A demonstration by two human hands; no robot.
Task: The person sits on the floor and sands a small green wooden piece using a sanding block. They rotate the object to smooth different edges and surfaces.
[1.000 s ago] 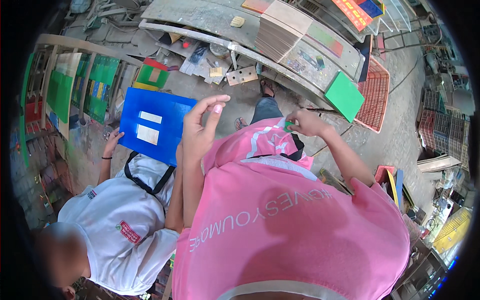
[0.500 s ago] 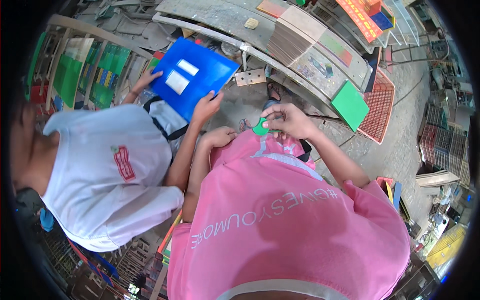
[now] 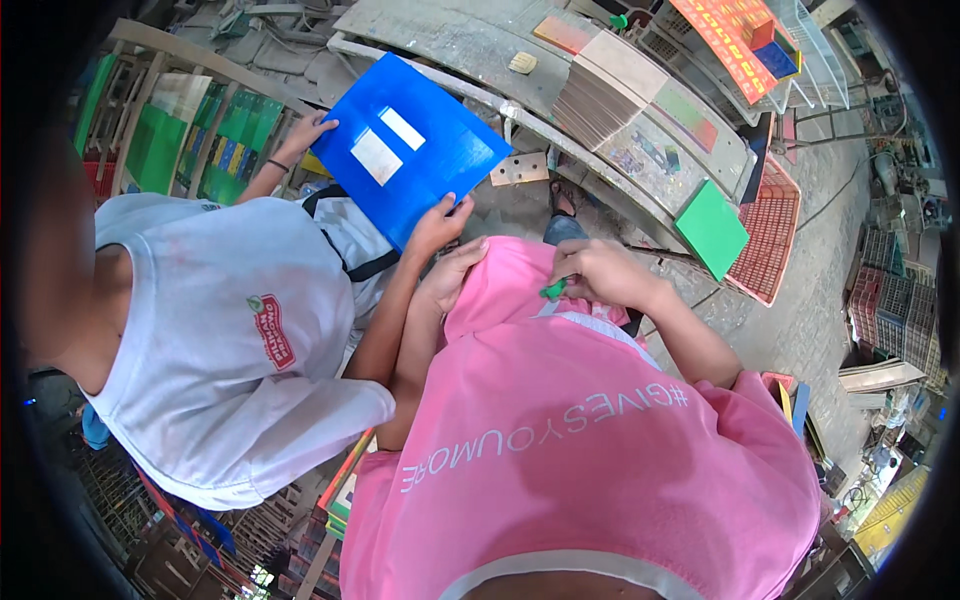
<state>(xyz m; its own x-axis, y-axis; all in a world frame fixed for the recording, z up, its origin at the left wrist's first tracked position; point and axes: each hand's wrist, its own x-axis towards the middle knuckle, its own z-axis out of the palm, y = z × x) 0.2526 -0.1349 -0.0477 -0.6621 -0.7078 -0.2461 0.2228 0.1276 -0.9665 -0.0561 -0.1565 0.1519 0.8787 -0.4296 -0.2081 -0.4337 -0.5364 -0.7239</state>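
Gripping a small green marker (image 3: 553, 289), right hand (image 3: 600, 275) has dropped to the pink shirt (image 3: 600, 440); left hand (image 3: 450, 275), now lowered, rests open beside it, hands apart.

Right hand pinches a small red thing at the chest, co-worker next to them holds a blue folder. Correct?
Not quite: the small thing in the right hand is green, not red, as the head view shows. The rest stands: it is held at the chest against the pink shirt, and the co-worker beside holds a blue folder.
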